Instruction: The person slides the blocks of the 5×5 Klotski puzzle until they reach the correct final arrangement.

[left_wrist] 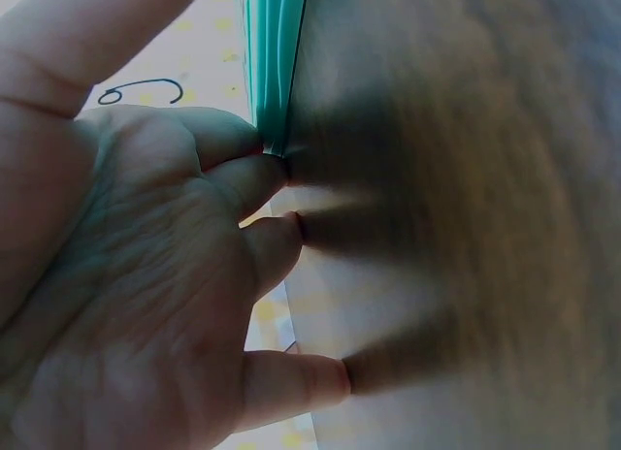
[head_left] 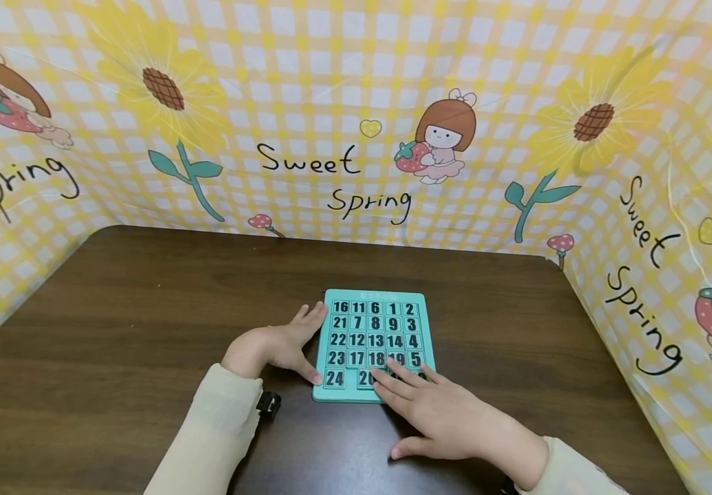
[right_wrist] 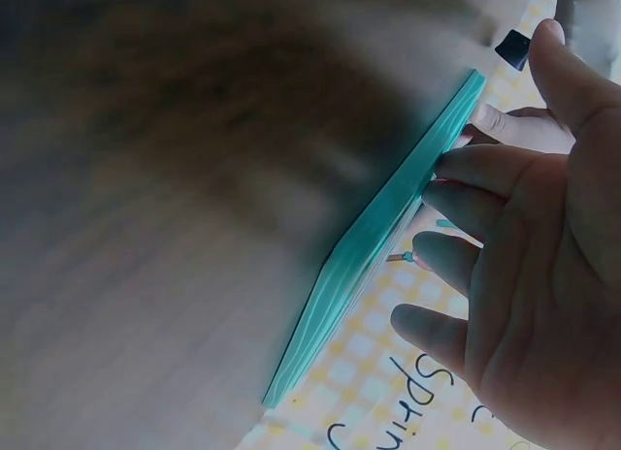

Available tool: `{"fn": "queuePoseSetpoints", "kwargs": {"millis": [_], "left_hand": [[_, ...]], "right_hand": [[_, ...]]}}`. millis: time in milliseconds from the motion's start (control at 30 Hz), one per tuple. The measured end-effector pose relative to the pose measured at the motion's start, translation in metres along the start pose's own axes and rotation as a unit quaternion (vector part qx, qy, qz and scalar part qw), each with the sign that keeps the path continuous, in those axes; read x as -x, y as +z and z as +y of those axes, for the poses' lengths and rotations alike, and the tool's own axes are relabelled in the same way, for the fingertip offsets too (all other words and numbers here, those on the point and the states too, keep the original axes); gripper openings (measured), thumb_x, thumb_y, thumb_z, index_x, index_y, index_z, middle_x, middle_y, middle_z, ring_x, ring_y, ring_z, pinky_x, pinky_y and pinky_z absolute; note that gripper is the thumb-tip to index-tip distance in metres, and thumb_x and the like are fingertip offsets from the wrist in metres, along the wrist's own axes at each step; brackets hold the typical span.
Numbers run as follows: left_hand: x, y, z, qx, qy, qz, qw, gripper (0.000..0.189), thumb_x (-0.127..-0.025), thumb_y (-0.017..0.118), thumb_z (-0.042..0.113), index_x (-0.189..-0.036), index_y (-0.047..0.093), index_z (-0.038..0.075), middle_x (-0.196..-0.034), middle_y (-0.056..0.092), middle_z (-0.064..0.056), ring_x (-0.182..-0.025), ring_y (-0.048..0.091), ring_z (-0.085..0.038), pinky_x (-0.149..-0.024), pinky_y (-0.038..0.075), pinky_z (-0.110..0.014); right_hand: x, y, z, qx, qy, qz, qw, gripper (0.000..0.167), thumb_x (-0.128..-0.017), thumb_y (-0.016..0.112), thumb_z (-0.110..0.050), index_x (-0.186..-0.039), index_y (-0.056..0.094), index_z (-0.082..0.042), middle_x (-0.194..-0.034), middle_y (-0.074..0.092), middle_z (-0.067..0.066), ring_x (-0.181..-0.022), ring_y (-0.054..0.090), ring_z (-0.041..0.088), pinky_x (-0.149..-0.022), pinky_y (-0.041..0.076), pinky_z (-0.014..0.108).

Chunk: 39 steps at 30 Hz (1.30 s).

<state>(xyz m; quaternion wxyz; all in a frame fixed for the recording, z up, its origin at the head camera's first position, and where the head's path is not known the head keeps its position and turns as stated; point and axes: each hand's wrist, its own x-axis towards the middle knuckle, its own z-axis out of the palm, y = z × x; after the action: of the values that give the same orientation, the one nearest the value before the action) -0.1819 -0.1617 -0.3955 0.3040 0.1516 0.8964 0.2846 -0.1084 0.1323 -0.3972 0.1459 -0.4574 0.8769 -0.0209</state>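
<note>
A turquoise number slide puzzle (head_left: 376,340) lies flat on the brown table, its tiles printed with black numbers. Between the 24 and 20 tiles in the bottom row there is a gap. My left hand (head_left: 278,347) rests against the puzzle's left side, thumb at the lower left corner and fingers spread toward the upper left edge. In the left wrist view its fingertips touch the tabletop beside the turquoise edge (left_wrist: 277,72). My right hand (head_left: 436,412) reaches over the lower right tiles, its straight fingertips on them and covering several numbers; its thumb is held out to the side.
Dark wood tabletop (head_left: 207,275) surrounds the puzzle. A yellow checked cloth (head_left: 306,82) with flowers and lettering stands around the back and sides of the table. A black wrist device (head_left: 268,405) sits at the left cuff.
</note>
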Motion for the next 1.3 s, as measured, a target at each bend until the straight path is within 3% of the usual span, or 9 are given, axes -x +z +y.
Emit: {"fn": "queuePoseSetpoints", "kwargs": {"millis": [467,767,1000,1300], "left_hand": [[0.001,0.000,0.001,-0.004,-0.002,-0.004,1.0000,0.127,-0.075,0.087,0.028,-0.160,-0.007,0.011,-0.168,-0.012,-0.008,-0.154,-0.017,-0.032,-0.121,0.011,-0.061],[0.001,-0.001,0.001,-0.001,0.002,0.000,1.0000,0.127,-0.075,0.087,0.027,-0.160,-0.005,0.008,-0.168,-0.010,-0.010,-0.154,-0.016,-0.034,-0.122,0.008,-0.059],[0.000,0.000,0.000,-0.008,0.002,-0.002,1.0000,0.126,-0.076,0.087,0.029,-0.160,-0.006,0.008,-0.168,-0.010,-0.011,-0.154,-0.016,-0.034,-0.122,0.009,-0.060],[0.000,0.000,0.000,-0.006,0.002,-0.002,1.0000,0.125,-0.077,0.086,0.027,-0.160,-0.006,0.008,-0.168,-0.011,-0.011,-0.154,-0.016,-0.034,-0.122,0.009,-0.060]], "right_hand": [[0.009,-0.002,0.000,0.001,0.014,0.006,0.9999,0.083,-0.095,0.043,-0.067,-0.157,0.031,-0.015,-0.166,0.021,-0.002,-0.156,0.012,0.024,-0.117,0.028,0.059],[-0.019,-0.006,-0.004,0.016,-0.029,0.018,0.9993,0.082,-0.096,0.043,-0.067,-0.158,0.028,-0.016,-0.167,0.018,-0.002,-0.156,0.011,0.023,-0.117,0.028,0.059],[-0.040,-0.009,-0.013,0.036,-0.051,0.006,0.9980,0.083,-0.095,0.042,-0.068,-0.159,0.026,-0.016,-0.167,0.017,-0.003,-0.156,0.011,0.020,-0.117,0.029,0.057],[-0.042,-0.011,-0.013,0.025,-0.039,-0.017,0.9988,0.082,-0.095,0.043,-0.067,-0.159,0.025,-0.018,-0.168,0.013,-0.006,-0.156,0.008,0.020,-0.118,0.027,0.057]]}}
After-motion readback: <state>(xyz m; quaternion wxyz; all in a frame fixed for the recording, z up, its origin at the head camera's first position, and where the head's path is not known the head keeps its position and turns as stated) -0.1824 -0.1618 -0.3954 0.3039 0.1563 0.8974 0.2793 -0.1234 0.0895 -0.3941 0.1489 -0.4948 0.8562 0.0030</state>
